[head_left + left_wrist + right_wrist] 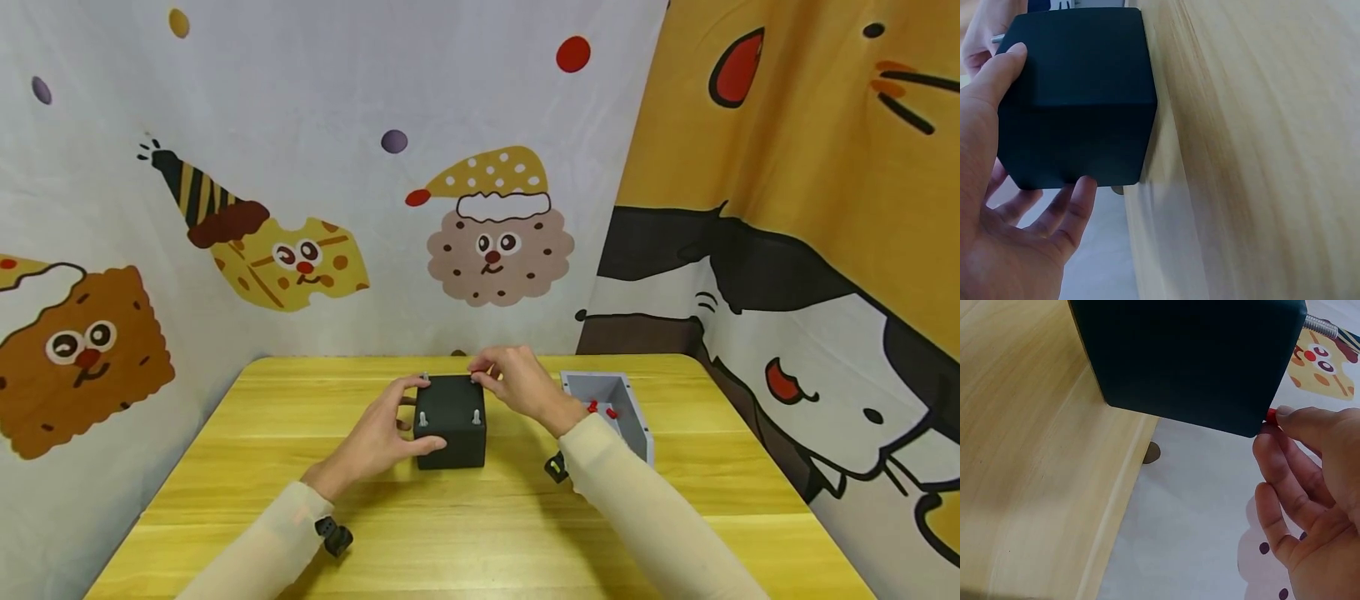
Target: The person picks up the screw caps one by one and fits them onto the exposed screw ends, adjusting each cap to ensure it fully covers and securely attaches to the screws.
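A black box (450, 442) stands on the table, with threaded metal bolts (476, 417) sticking up from its top corners. My left hand (378, 433) grips the box from the left, thumb on the near face and fingers round the left side. At the far right corner, my right hand (521, 383) pinches a small red piece (1271, 416) between thumb and index finger. The piece sits against the top of the box, partly hidden by the fingertips. Its exact kind cannot be made out. Another bolt (1321, 326) shows its thread in the right wrist view.
Right of the box is a grey open tray (642, 417) with several small red pieces (611, 413) in it, partly behind my right forearm. The wooden table (300, 417) ends at a patterned cloth (315, 167) behind.
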The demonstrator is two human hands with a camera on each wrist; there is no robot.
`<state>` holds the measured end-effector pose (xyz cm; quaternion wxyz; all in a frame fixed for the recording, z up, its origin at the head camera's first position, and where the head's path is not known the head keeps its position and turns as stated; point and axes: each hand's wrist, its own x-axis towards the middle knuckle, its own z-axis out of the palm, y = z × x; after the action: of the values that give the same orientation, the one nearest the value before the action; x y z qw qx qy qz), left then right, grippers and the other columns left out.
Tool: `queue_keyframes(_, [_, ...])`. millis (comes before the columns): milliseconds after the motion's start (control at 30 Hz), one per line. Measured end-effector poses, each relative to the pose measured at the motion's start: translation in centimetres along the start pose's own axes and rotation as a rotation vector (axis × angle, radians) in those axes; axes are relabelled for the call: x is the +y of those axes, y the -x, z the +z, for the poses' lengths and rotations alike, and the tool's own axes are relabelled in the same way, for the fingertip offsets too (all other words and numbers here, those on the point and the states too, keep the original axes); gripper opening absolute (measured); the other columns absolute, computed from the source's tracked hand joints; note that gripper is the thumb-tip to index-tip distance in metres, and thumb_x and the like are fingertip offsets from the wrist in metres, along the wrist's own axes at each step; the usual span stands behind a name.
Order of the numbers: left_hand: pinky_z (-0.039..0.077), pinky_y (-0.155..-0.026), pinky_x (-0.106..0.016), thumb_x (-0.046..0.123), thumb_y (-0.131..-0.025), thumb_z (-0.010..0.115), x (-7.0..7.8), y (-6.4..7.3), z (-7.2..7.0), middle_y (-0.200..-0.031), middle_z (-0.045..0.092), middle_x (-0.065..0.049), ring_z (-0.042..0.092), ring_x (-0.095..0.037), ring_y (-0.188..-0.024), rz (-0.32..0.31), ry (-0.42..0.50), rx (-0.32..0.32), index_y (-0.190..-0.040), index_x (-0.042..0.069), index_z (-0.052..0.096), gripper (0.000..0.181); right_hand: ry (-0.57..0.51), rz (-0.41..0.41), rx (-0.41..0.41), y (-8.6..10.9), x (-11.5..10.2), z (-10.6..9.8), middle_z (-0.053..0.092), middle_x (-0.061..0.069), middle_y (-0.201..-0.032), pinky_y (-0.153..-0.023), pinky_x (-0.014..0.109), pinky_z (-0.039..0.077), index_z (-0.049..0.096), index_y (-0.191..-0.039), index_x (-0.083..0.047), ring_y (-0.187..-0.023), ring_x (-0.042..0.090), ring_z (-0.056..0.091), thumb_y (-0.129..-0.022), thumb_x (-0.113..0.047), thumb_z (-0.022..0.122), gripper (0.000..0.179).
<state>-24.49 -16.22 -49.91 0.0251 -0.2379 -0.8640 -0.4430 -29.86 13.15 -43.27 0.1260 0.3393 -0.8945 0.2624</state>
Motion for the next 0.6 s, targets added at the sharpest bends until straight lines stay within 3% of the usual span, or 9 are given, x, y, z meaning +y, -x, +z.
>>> queue_keyframes(367, [0.071,-0.102,-0.049,0.050,-0.092,0.102,0.09,0.17,0.07,-0.183,0.046,-0.014,0.069,-0.039,-0.146,-0.034,-0.003,0.003,-0.172,0.016,0.040,0.106,0.040,-0.046,0.024,0.61,0.01,0.02,0.091,0.006,-0.113,-0.078,0.027,0.069,0.087,-0.123,-0.011,-0.089,0.017,0.083,-0.107,-0.009,0.086,0.015])
queue_keyframes(600, [0.072,-0.099,-0.047,0.052,-0.092,0.101,0.39,0.26,-0.12,-0.174,0.054,-0.020,0.075,-0.037,-0.134,-0.049,-0.014,-0.005,-0.178,0.018,0.035,0.114,0.050,-0.045,0.018,0.84,0.04,-0.19,0.091,0.007,-0.117,-0.076,0.024,0.067,0.085,-0.131,-0.011,-0.090,0.018,0.085,-0.109,-0.012,0.086,0.022])
